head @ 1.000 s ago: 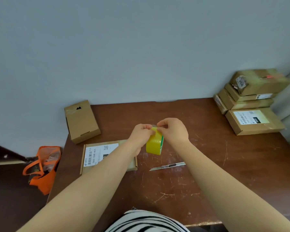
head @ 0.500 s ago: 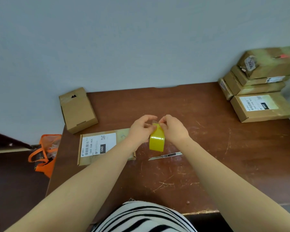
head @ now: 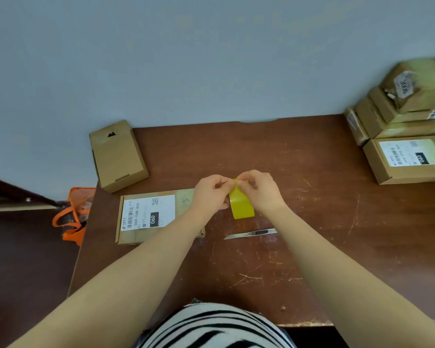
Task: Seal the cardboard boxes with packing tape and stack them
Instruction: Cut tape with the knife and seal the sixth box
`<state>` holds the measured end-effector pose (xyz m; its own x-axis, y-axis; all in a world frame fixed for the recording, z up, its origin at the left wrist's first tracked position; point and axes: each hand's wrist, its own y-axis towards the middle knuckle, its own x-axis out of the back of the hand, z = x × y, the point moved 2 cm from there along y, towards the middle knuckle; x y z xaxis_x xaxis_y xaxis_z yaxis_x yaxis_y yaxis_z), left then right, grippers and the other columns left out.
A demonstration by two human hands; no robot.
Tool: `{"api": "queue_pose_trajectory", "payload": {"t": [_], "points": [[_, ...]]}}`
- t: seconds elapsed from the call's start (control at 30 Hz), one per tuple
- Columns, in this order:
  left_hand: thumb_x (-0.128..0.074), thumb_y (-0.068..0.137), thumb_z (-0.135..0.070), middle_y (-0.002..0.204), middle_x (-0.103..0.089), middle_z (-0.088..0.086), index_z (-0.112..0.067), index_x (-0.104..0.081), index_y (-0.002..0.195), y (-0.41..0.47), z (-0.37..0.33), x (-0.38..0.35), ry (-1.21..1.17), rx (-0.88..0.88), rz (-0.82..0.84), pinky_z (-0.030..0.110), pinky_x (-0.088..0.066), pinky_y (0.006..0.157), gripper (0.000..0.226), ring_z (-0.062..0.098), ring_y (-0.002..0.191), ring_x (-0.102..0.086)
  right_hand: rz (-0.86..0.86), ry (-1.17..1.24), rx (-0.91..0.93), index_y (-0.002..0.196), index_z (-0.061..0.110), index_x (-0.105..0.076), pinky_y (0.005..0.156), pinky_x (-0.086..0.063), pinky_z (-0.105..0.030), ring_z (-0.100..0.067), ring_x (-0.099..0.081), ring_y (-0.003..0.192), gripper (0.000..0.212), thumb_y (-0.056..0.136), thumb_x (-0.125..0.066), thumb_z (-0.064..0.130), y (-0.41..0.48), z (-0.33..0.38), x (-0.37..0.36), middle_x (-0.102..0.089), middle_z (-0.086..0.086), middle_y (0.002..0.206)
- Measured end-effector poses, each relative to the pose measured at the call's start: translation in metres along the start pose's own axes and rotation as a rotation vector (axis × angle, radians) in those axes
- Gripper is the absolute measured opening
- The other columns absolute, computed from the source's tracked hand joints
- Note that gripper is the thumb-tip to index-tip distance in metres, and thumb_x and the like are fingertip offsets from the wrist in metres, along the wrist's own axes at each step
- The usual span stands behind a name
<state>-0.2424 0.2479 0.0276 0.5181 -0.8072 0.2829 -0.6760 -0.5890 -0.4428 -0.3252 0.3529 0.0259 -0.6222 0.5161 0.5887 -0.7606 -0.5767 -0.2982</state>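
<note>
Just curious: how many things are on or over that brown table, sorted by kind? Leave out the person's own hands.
Cardboard boxes: 7, with 2 at the left and 5 grouped at the right
Yellow tape roll: 1, held by the left hand and right hand
Utility knife: 1
Total: 9

Perhaps seven boxes (head: 118,154), one tape roll (head: 242,210), one knife (head: 251,233), one bag (head: 69,218).

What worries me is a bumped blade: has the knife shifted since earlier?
No. The knife lies as before, just right of the labelled box, near its front corner.
</note>
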Motion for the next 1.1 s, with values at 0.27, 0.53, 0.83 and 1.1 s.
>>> {"api": "queue_pose_trajectory", "payload": {"t": [0.27,0.53,0.83,1.1], "points": [[-0.066,0.091,-0.021,0.080,-0.069,0.011,-0.001,-0.066,0.093,0.006,-0.002,0.011,-0.323,0.220,-0.037,0.035,-0.061,0.068,0.020,0.023,0.067,-0.069,-0.091,0.082,0.046,0.122,0.013,-0.062,0.093,-0.043,-0.027,-0.017,-0.058,0.105,0.032,0.090,-0.063,0.018,0.016,0.020,-0.007,-0.063,-0.004,0.119],[-0.051,0.096,-0.012,0.085,-0.066,0.015,0.002,-0.054,0.108,0.000,0.015,0.055,-0.827,0.367,-0.065,0.039,-0.061,0.065,0.019,0.027,0.069,-0.070,-0.076,-0.119,0.350,0.116,0.015,-0.059,0.077,-0.041,-0.027,-0.014,-0.054,0.094,0.030,0.087,-0.054,0.007,0.017,0.065,-0.048,-0.053,-0.001,0.120],[-0.045,0.095,-0.008,0.114,-0.063,0.012,-0.020,-0.059,0.118,-0.002,0.054,0.124,-0.150,0.078,-0.466,0.035,-0.054,0.085,0.029,0.021,0.087,-0.064,-0.054,-0.298,0.305,0.103,0.022,-0.057,0.060,-0.030,-0.027,-0.008,-0.049,0.067,0.014,0.091,-0.050,0.022,0.040,0.046,-0.060,-0.053,0.011,0.093],[-0.015,0.099,-0.049,0.161,0.009,0.004,-0.010,0.004,0.152,-0.012,0.087,0.067,1.140,-0.416,0.070,0.031,0.016,0.115,0.069,0.017,0.147,0.013,-0.072,-0.486,0.480,0.120,0.013,-0.065,0.097,-0.042,-0.044,-0.032,-0.051,0.117,0.041,0.090,-0.037,0.016,0.017,0.020,-0.091,-0.062,-0.010,0.120]]}}
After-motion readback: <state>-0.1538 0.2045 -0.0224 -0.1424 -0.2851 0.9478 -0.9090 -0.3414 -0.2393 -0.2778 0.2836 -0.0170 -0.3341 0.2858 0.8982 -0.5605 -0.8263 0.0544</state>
